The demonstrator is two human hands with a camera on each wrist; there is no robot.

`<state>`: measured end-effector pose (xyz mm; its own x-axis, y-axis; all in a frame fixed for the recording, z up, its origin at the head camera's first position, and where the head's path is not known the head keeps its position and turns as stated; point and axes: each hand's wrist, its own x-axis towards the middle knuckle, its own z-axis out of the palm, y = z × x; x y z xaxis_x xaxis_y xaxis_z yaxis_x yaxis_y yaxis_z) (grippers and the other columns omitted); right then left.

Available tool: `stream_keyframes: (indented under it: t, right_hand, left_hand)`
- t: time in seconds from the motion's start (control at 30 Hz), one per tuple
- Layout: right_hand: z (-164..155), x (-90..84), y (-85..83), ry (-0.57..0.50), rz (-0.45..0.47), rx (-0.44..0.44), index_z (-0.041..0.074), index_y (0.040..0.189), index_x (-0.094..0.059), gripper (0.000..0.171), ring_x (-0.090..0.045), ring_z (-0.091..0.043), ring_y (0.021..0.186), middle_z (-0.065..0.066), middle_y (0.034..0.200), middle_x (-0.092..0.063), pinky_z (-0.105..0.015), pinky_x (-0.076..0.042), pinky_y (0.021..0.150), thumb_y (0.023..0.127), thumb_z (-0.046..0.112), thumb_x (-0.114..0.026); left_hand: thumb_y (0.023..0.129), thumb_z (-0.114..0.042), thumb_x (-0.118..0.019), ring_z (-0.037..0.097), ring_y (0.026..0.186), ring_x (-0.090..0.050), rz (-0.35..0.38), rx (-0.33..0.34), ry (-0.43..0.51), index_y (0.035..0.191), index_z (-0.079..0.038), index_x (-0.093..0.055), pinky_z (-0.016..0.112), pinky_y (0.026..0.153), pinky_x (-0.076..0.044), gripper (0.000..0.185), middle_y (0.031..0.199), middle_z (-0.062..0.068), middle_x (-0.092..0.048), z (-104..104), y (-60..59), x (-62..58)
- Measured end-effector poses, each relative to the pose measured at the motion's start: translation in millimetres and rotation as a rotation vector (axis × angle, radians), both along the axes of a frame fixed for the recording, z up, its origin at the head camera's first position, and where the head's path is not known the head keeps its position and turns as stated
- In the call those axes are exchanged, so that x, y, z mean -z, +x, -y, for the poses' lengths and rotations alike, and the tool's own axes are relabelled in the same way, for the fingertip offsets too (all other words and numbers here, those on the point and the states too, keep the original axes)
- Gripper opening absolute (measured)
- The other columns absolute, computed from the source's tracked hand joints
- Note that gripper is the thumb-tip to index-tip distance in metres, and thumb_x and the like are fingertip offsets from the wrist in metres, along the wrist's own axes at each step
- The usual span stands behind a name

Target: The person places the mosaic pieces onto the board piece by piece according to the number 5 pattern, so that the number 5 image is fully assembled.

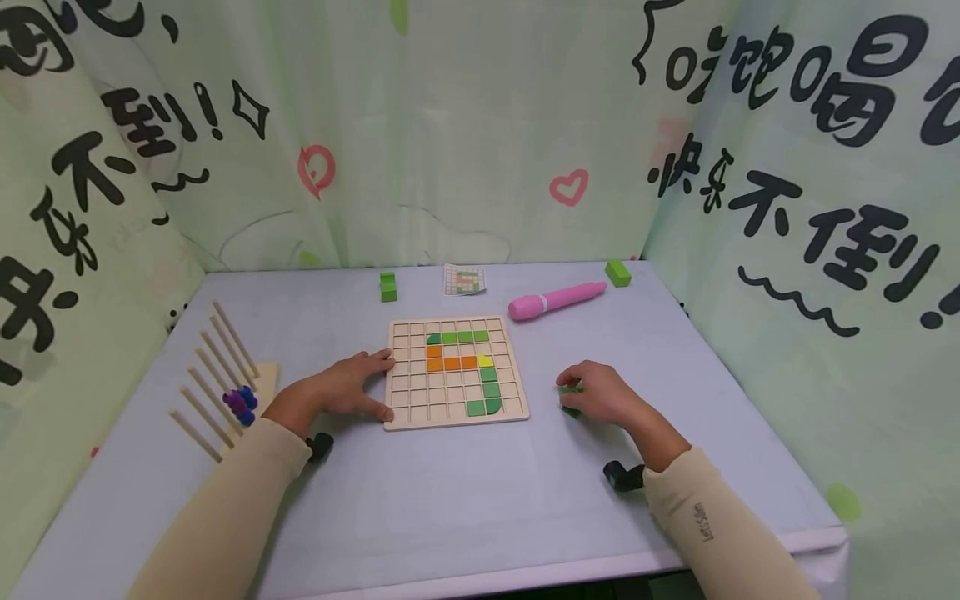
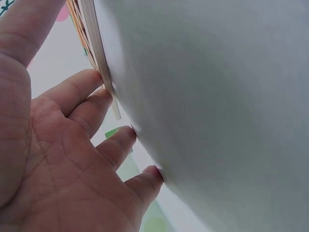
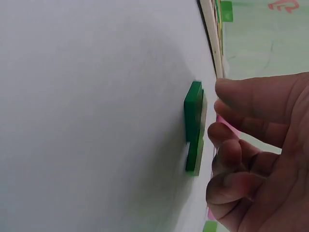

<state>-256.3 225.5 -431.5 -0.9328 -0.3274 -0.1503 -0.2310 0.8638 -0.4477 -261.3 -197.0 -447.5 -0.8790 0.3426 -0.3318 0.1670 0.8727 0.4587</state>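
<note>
The left hand (image 1: 347,390) lay flat with straight fingers (image 2: 91,89) against the left edge of the grid board (image 1: 455,371), its grip open and holding nothing. The right hand (image 1: 600,392) hovered over green tiles (image 3: 194,126) on the desk (image 1: 465,492), right of the board, fingers curled near them; whether its grip touched them I cannot tell. A pink pen (image 1: 557,300) lay behind the board, a peg rack (image 1: 221,375) at far left.
</note>
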Motion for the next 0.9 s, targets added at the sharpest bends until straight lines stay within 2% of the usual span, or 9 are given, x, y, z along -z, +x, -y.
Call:
stream_keyframes:
  t: [0.13, 0.4, 0.6, 0.9]
  right_hand:
    - [-2.8, 3.3, -0.9, 0.042, -0.009, 0.013, 0.0, 0.116, -0.074, 0.024, -0.059, -0.027, 0.097, -0.014, 0.107, -0.066, -0.045, -0.053, 0.089, 0.095, 0.008, -0.068]
    - [1.1, 8.1, 0.9, 0.087, -0.015, 0.071, 0.004, 0.111, -0.073, 0.017, -0.058, -0.026, 0.094, -0.012, 0.105, -0.064, -0.044, -0.054, 0.084, 0.096, 0.01, -0.071]
    - [2.0, 8.7, 1.7, 0.091, -0.031, 0.098, 0.007, 0.107, -0.067, 0.013, -0.059, -0.024, 0.091, -0.009, 0.103, -0.064, -0.041, -0.052, 0.078, 0.096, 0.012, -0.073]
    - [3.5, 4.2, 3.2, 0.08, -0.019, 0.1, 0.008, 0.105, -0.067, 0.011, -0.059, -0.021, 0.086, -0.005, 0.095, -0.065, -0.036, -0.05, 0.073, 0.096, 0.011, -0.072]
  left_hand:
    - [0.08, -0.049, -0.088, 0.044, 0.159, -0.013, -0.005, 0.006, -0.001, 0.162, -0.013, -0.037, 0.063, 0.126, -0.02, 0.103, 0.175, 0.007, -0.019, 0.0, 0.5, -1.0]
    - [0.08, -0.049, -0.088, 0.045, 0.159, -0.013, -0.002, 0.007, -0.002, 0.162, -0.012, -0.037, 0.063, 0.126, -0.02, 0.103, 0.174, 0.008, -0.019, -0.5, 0.7, -0.2]
    - [0.08, -0.048, -0.088, 0.042, 0.16, -0.012, 0.007, -0.024, -0.006, 0.163, -0.015, -0.036, 0.062, 0.126, -0.02, 0.104, 0.175, 0.005, -0.018, -1.3, 0.7, -1.2]
    - [0.08, -0.05, -0.088, 0.042, 0.16, -0.012, 0.013, -0.023, -0.006, 0.163, -0.016, -0.035, 0.062, 0.126, -0.02, 0.105, 0.175, 0.005, -0.018, -1.9, 1.1, -0.4]
